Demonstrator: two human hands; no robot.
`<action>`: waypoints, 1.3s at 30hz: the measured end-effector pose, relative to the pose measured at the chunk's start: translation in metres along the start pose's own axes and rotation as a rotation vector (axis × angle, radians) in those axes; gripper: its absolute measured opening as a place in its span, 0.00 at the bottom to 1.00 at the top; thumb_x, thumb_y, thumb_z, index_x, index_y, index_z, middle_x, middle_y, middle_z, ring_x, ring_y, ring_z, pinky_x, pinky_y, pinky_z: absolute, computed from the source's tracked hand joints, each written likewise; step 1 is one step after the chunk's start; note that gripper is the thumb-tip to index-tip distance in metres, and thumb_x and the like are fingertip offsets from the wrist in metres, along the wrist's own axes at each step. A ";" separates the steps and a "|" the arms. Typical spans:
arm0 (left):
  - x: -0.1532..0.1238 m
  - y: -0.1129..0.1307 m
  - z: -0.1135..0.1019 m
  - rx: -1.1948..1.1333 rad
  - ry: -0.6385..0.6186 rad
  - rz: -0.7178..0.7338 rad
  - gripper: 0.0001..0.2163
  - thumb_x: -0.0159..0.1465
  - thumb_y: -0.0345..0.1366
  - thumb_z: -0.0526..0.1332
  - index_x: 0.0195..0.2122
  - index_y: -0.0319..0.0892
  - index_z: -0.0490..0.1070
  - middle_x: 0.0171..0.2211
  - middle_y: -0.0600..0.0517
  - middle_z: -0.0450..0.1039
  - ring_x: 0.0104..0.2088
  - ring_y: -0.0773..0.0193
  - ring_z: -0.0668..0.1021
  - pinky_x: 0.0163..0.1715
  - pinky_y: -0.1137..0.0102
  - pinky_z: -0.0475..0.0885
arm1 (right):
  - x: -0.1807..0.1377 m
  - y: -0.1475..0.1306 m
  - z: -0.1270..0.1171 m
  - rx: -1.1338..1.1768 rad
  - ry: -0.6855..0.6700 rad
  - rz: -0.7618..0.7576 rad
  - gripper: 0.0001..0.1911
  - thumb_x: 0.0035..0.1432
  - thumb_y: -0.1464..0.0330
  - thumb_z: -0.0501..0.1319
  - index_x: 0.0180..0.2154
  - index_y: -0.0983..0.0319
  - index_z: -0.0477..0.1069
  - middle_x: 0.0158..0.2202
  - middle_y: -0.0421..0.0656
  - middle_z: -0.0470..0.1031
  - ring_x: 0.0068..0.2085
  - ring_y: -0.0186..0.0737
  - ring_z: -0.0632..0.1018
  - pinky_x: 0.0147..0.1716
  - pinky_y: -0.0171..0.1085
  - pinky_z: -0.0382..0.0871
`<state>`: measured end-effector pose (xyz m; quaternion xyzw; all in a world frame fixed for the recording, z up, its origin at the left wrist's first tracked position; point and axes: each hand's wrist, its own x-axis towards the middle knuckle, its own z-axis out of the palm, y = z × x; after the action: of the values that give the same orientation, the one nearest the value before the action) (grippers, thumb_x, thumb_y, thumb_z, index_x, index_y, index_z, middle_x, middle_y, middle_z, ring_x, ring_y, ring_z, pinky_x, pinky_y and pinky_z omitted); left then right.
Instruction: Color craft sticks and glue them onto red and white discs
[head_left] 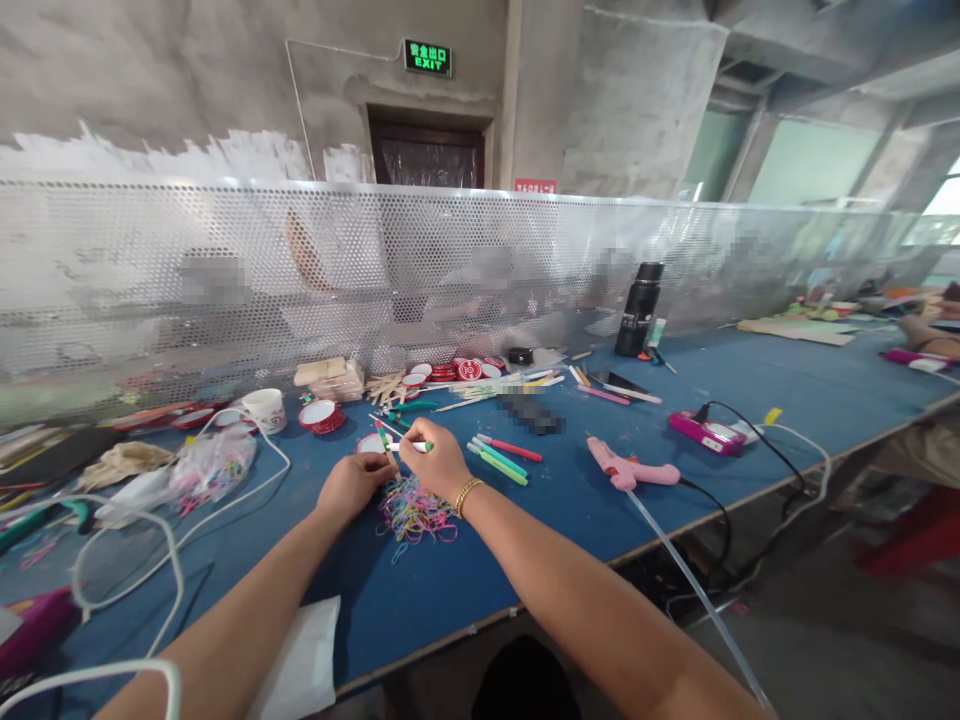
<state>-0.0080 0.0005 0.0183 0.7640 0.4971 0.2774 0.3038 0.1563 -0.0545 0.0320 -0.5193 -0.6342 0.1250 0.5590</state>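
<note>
My right hand (437,462), with a gold bracelet at the wrist, is closed around a white marker with a green end (409,447). The marker's tip points left, toward my left hand (358,483). That hand pinches a thin strip coloured red and green (383,436), which stands up from the fingers; its lower end is hidden. Beneath both hands lies a loose heap of coloured rubber loops (415,518). A white round lid (367,443) shows partly behind the left fingers. To the right of my right hand lie a red marker (516,450) and green markers (504,466).
A pink glue gun (630,468) lies at the right, near a purple power strip (706,432). Farther back stand a black bottle (639,310), wooden sticks (386,388) and red round tins (321,416). White cables (172,545) loop at the left, near a white cup (264,410).
</note>
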 end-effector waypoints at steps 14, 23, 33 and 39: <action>0.000 -0.001 0.000 0.029 -0.010 -0.017 0.16 0.54 0.50 0.62 0.30 0.43 0.79 0.22 0.56 0.72 0.23 0.66 0.68 0.24 0.71 0.56 | -0.001 0.001 0.002 -0.006 -0.010 -0.004 0.05 0.55 0.67 0.57 0.27 0.58 0.67 0.28 0.36 0.74 0.34 0.36 0.74 0.35 0.33 0.64; 0.000 -0.001 -0.001 0.027 -0.021 -0.005 0.16 0.54 0.50 0.61 0.29 0.42 0.78 0.20 0.56 0.71 0.22 0.67 0.66 0.23 0.71 0.55 | 0.000 0.002 0.002 0.002 0.010 -0.012 0.05 0.55 0.67 0.56 0.26 0.58 0.66 0.28 0.36 0.74 0.33 0.36 0.75 0.36 0.33 0.65; 0.001 -0.002 0.000 0.029 -0.013 -0.004 0.16 0.54 0.50 0.61 0.28 0.42 0.78 0.21 0.56 0.71 0.23 0.67 0.67 0.24 0.71 0.56 | 0.001 0.002 0.002 0.006 0.027 -0.013 0.06 0.54 0.68 0.57 0.26 0.58 0.65 0.27 0.36 0.73 0.33 0.36 0.74 0.36 0.33 0.64; 0.000 -0.001 0.000 0.014 -0.002 -0.013 0.15 0.52 0.50 0.63 0.27 0.42 0.78 0.20 0.55 0.71 0.22 0.67 0.67 0.23 0.71 0.55 | 0.000 0.001 0.000 -0.015 0.028 -0.007 0.06 0.54 0.67 0.57 0.25 0.59 0.65 0.26 0.36 0.72 0.32 0.36 0.74 0.35 0.33 0.63</action>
<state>-0.0084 0.0009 0.0182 0.7629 0.5038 0.2712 0.3010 0.1567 -0.0536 0.0314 -0.5231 -0.6289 0.1110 0.5643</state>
